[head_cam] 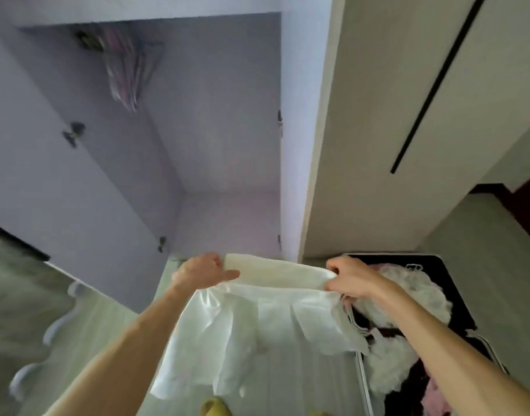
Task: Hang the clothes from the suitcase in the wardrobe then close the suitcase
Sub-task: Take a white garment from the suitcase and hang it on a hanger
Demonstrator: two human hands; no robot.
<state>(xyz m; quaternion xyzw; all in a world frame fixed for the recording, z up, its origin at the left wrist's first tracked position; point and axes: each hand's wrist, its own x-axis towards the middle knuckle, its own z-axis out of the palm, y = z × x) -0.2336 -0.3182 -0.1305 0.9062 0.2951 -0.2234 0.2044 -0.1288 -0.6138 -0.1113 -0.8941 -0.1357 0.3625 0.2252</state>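
Your left hand [202,273] grips one end of the waistband [275,273] of a white pleated skirt [257,322], with the thumb laid across the front of the band. Your right hand [352,277] pinches the other end, its fingers curled round the fabric. Between the two hands the band is pulled out nearly straight, and the pleats hang loose below them. That hold looks meant to square the skirt up so it can go onto a hanger.

Just below and beyond your right hand the suitcase [451,283] lies open on the floor. Its dark lining shows around a heap of white and pink clothes [407,295], so by my reading there is more to hang before the lid can come down.

Ahead of both hands stands the open wardrobe [221,145], pale lilac inside. High above your left hand a bunch of hangers [128,64] is on the rail, blurred, and none is within reach of your grip now. The wardrobe's open door [62,190] swings out past your left hand. A closed beige door [377,115] with a black slot handle rises above your right.

Under the skirt runs a pale plank floor [287,385], and a yellow slipper [215,408] shows at the near edge.
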